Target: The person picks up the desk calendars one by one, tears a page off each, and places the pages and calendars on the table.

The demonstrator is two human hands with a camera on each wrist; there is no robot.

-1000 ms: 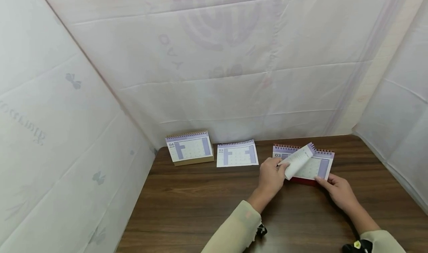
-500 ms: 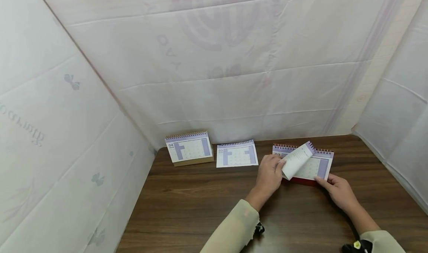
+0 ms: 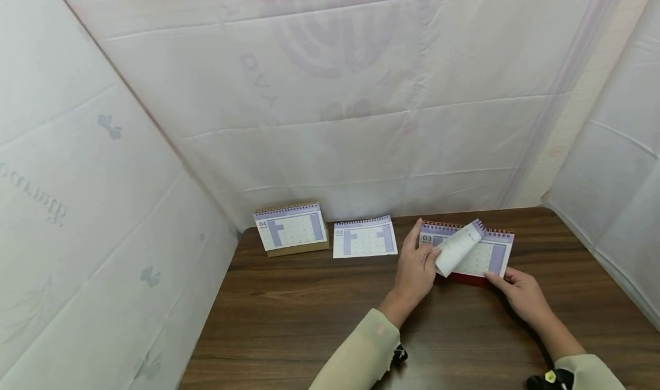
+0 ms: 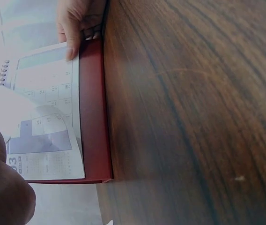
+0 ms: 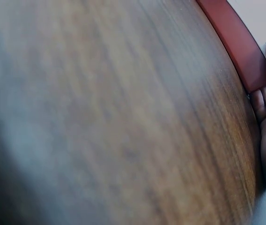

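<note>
A desk calendar [image 3: 497, 258] with a red base [image 4: 93, 112] and coil binding stands at the back right, its purple-and-white page marked 03. Over its front slants a curled white sheet [image 3: 456, 249], with a torn-looking purple top edge near the coils. My left hand [image 3: 416, 270] pinches this sheet by its lower left part, one finger stretched up to the calendar's upper left corner. At the lower right corner, my right hand [image 3: 526, 298] grips the calendar, thumb on the front page and fingers behind the base, as the right wrist view also shows on the red base [image 5: 240, 44].
Left of the calendar, a detached 03 page [image 3: 365, 238] lies on the wooden table [image 3: 289, 310]. Farther left stands another desk calendar [image 3: 291, 227] with a tan base, showing 04. A pale printed cloth [image 3: 330, 149] hangs along the table's back edge.
My left hand has shifted slightly left, and one finger has stretched up to the calendar's upper left corner. The slanted sheet and the right hand have hardly moved.
</note>
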